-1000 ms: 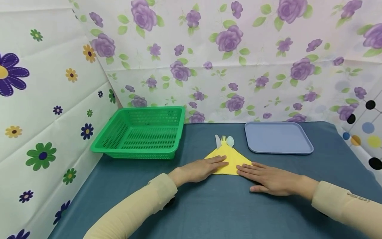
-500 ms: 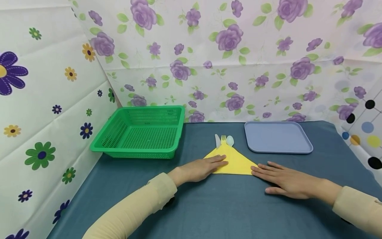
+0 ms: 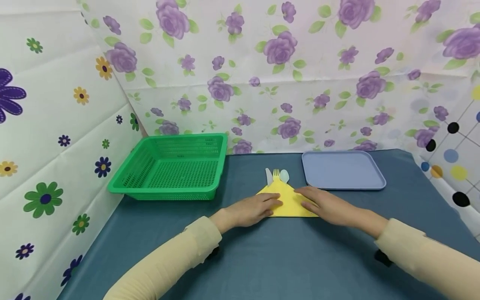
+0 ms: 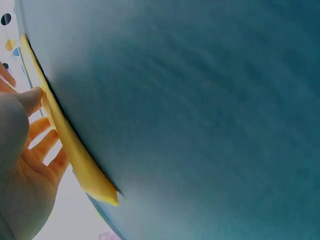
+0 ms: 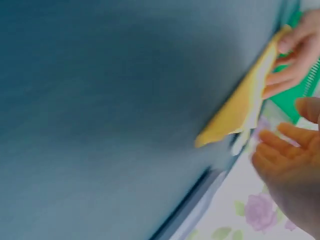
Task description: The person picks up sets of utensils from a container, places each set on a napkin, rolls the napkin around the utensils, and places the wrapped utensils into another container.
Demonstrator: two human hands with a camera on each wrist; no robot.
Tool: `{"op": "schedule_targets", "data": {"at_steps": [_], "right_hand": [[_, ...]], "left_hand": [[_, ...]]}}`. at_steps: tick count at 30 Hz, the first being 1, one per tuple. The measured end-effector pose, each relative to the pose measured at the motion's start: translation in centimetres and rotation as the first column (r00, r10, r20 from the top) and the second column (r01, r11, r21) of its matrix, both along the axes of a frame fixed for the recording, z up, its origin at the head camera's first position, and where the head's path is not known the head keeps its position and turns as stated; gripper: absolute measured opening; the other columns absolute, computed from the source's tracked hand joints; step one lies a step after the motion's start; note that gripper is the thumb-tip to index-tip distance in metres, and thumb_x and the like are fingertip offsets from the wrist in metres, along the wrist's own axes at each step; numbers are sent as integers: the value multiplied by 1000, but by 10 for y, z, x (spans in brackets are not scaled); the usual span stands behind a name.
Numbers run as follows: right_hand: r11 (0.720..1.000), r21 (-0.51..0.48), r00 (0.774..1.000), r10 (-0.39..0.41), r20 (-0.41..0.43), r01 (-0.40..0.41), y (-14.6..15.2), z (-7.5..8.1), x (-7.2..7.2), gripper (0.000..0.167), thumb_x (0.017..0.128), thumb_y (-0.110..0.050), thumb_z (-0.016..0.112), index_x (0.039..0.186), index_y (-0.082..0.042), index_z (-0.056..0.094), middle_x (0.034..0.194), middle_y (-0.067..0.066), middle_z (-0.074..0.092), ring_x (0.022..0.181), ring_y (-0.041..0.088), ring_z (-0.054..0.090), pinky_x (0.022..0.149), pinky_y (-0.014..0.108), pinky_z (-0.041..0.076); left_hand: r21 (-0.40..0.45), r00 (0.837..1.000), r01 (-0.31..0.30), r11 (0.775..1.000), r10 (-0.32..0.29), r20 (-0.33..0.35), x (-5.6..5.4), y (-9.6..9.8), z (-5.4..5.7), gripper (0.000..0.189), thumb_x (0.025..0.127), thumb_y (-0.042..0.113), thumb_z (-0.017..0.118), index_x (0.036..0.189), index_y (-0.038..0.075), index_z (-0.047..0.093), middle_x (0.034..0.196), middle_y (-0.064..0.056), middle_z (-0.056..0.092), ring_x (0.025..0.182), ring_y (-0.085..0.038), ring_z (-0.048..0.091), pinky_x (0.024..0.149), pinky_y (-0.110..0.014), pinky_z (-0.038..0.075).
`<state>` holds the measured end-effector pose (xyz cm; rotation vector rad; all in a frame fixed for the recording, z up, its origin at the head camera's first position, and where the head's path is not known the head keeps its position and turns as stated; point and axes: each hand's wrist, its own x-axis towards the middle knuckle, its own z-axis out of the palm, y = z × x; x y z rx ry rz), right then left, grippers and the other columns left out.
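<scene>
A folded yellow napkin (image 3: pixel 290 202) lies on the blue-covered table, tapering toward the back. From its top stick out a white plastic knife (image 3: pixel 268 177), a yellow fork (image 3: pixel 276 174) and a pale spoon (image 3: pixel 284 176). My left hand (image 3: pixel 247 210) rests on the napkin's left part with loosely extended fingers; the left wrist view shows its thumb at the near edge. Over the napkin's right side is my right hand (image 3: pixel 333 206), fingers relaxed. The right wrist view shows that hand (image 5: pixel 295 170) apart from the napkin (image 5: pixel 240 107), holding nothing.
A green perforated plastic basket (image 3: pixel 165 191) stands at the back left. At the back right lies a flat blue-grey tray (image 3: pixel 343 170), just behind my right hand. Floral cloths hang behind and on both sides of the table.
My right hand slid rightward along the napkin's lower edge to its right corner, then lifted and came back left over it. My left hand stayed in place. The view has shifted slightly.
</scene>
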<state>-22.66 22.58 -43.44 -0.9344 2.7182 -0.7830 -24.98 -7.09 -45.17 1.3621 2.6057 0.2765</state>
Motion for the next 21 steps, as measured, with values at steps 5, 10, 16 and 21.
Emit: {"op": "schedule_targets", "data": {"at_steps": [5,10,16,21], "right_hand": [[995,-90,996,-34,87,42,-28,-6,-21,50,111,-20,53,154,5,45,151,27,51,136,47,50,108,63,44],[990,-106,991,-85,104,96,-40,-12,-30,48,111,-19,54,152,5,48,145,26,56,127,43,58,102,58,51],[981,-141,983,-115,141,135,-42,-13,-33,46,111,-16,52,151,7,48,144,28,56,125,43,59,100,57,52],[977,-163,978,-108,178,137,-42,-14,-38,47,112,-16,50,152,7,46,150,29,51,131,45,54,105,59,48]], "left_hand": [[2,999,6,1000,-6,-31,4,2,-6,47,114,28,44,159,15,43,168,-7,33,156,-21,27,125,-36,28],[-23,999,2,1000,-4,-48,6,3,-8,49,115,30,40,163,20,37,170,-7,28,157,-25,24,126,-39,27],[-24,997,-72,997,73,12,6,3,-6,48,115,33,38,162,27,38,171,-11,25,157,-34,22,126,-46,27],[11,993,-107,994,107,46,3,3,-3,46,114,35,40,159,28,45,169,-13,27,156,-34,24,126,-48,27]]}}
